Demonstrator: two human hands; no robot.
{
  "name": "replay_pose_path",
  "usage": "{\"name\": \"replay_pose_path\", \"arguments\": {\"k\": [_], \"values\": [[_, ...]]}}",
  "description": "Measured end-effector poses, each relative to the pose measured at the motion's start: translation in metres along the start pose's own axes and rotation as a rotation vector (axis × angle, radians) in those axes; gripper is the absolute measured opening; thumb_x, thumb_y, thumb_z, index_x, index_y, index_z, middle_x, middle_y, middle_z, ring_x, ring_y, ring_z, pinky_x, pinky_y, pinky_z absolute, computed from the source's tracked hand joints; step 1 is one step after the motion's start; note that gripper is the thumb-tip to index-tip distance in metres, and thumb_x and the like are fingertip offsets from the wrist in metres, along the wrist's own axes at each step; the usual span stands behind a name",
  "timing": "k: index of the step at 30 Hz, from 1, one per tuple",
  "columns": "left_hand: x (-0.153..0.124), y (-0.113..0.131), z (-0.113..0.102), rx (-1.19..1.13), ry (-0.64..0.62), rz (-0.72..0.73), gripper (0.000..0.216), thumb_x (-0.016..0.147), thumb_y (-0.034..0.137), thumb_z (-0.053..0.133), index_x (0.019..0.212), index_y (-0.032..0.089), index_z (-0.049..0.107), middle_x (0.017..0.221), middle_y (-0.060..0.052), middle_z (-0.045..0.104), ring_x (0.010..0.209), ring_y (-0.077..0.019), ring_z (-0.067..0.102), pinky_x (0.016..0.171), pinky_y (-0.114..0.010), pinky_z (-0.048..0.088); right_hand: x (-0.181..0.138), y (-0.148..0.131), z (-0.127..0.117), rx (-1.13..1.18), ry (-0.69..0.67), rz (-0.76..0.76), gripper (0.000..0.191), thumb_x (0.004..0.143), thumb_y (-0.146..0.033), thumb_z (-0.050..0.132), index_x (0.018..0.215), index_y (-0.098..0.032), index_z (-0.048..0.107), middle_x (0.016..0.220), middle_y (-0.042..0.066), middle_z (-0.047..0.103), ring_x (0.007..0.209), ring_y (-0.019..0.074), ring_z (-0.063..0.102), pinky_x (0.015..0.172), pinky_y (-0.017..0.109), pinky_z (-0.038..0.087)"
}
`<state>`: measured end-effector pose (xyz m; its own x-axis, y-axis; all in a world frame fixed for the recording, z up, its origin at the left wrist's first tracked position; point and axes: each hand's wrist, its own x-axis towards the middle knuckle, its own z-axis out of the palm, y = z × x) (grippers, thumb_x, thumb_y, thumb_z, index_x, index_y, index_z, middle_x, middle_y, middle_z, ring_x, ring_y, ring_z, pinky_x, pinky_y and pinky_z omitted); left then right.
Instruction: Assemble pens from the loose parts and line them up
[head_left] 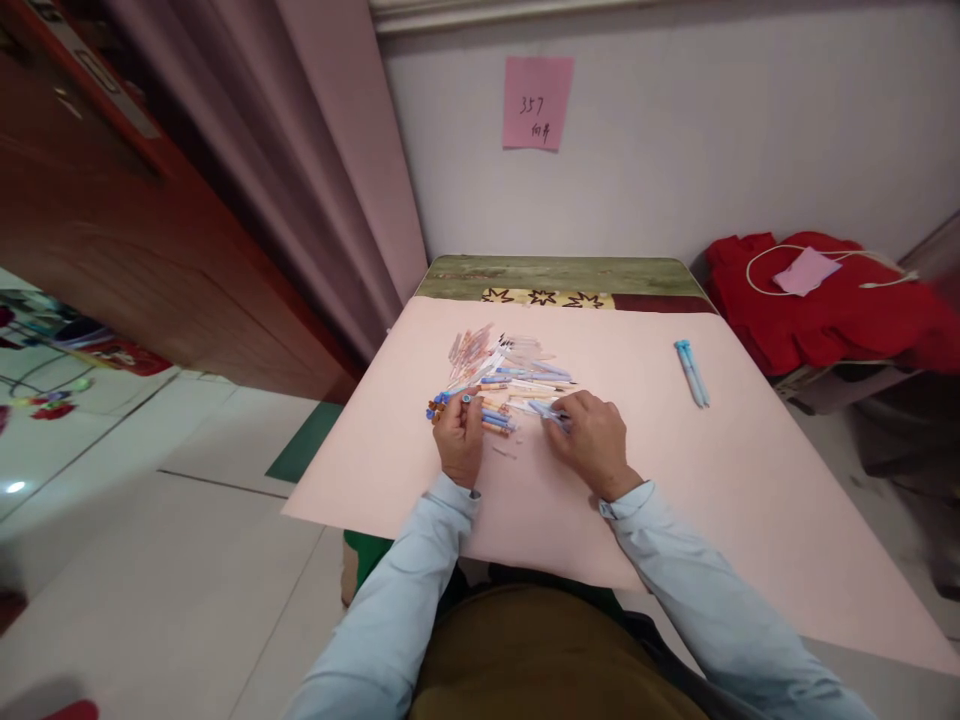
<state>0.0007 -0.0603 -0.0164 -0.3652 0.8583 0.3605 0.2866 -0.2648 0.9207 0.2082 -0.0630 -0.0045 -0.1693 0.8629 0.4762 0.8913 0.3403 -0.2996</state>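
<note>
Left hand [459, 440] holding blue-ended part [466, 399] at left of pen pile [525, 377], right hand [592, 438] touching pale-blue piece [541, 409] at its right, grip unclear, 2 turquoise pens [691, 374] lying farther right

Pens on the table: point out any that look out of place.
Two light-blue pens lie off to the right on the pale sheet, apart from the jumbled pile of pen parts.

The sheet [675, 460] is showing a pale pink, and the small pen parts [525, 377] are mixing blue, orange and white. Two pens [688, 374] are showing light blue. A yellow strip [561, 299] is carrying dark star shapes.
</note>
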Motion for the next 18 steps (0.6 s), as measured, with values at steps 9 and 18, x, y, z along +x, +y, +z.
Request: {"name": "replay_pose_path", "arguments": {"k": [9,18], "values": [[0.0,0.001,-0.002,0.132,0.047,0.051,0.034,0.091,0.043,0.058,0.066,0.021,0.052,0.059,0.003,0.053,0.059,-0.0127,0.049,0.061,-0.025,0.042,0.003,-0.023,0.019,0.022,-0.056,-0.297,0.019,0.097,-0.026,0.056,0.095,-0.023,0.074,0.087,0.005,0.068,0.08,0.0187,0.052,0.075,0.033,0.027],[-0.002,0.01,0.0,-0.139,-0.105,-0.075,0.025,0.086,0.045,0.064,0.088,0.02,0.066,0.059,0.003,0.062,0.043,-0.0113,0.052,0.045,-0.025,0.042,0.008,-0.024,0.021,-0.018,-0.083,-0.382,0.014,0.095,-0.029,0.063,0.087,-0.023,0.073,0.083,0.003,0.068,0.08,0.0188,0.051,0.076,0.035,0.027]]}}
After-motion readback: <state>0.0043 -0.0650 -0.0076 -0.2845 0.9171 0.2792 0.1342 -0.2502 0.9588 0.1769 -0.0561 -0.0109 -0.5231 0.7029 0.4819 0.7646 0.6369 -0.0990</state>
